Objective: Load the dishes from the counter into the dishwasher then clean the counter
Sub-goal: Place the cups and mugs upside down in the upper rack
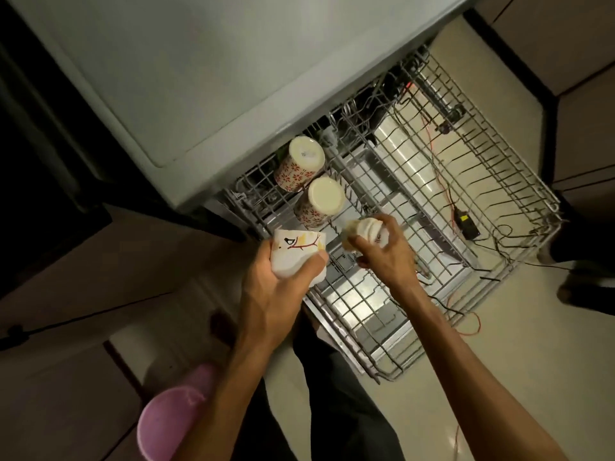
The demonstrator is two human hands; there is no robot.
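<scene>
The dishwasher rack (466, 227) is pulled out over the pale floor below the grey surface (199, 61), and everything here is placed from it. Two floral mugs sit upside down along the rack's far-left edge, bases up and leaning toward the camera: the far mug (301, 163) under the lip of the surface, the near mug (321, 201) just beside it. The left hand (283, 277) grips a white bird-print mug (293, 252) at the rack's left corner, its long axis running roughly level, left to right. The right hand (382, 251) is curled round a small white cup (366, 232), blurred, held over the rack's left section just below the near mug. Red and black wires (446, 201) trail through the rack's right half. A pink slipper (173, 417) stands on the floor, well left of the rack.
</scene>
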